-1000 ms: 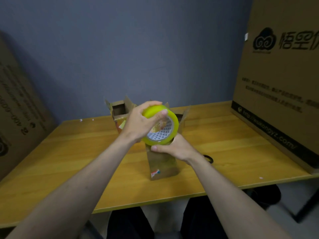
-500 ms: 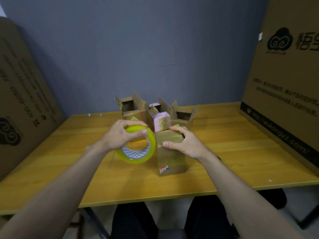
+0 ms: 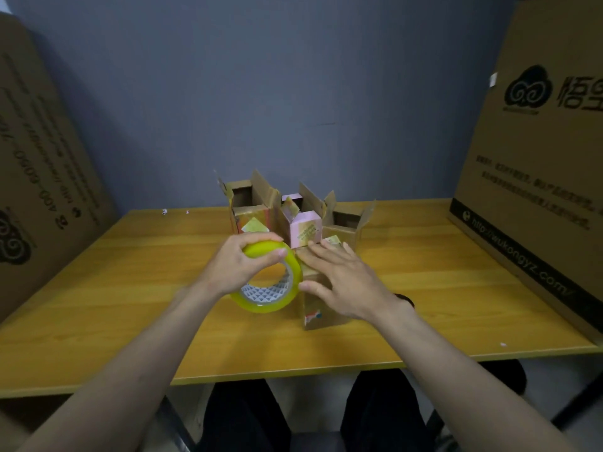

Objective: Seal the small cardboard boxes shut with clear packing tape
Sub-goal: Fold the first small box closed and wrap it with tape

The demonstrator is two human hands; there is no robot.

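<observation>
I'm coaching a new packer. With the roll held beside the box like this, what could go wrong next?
1. The right hand lies flat on the near box, not gripping; pulling tape could drag or tip it.
2. The left hand holds the tape roll beside the box; the strip may land crooked.
3. Open boxes crowd close behind; a sweep could knock them.

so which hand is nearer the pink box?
Right. The right hand lies flat on the closed box, fingertips just below the pink box. The left hand grips the tape roll, further down-left of it.
</observation>
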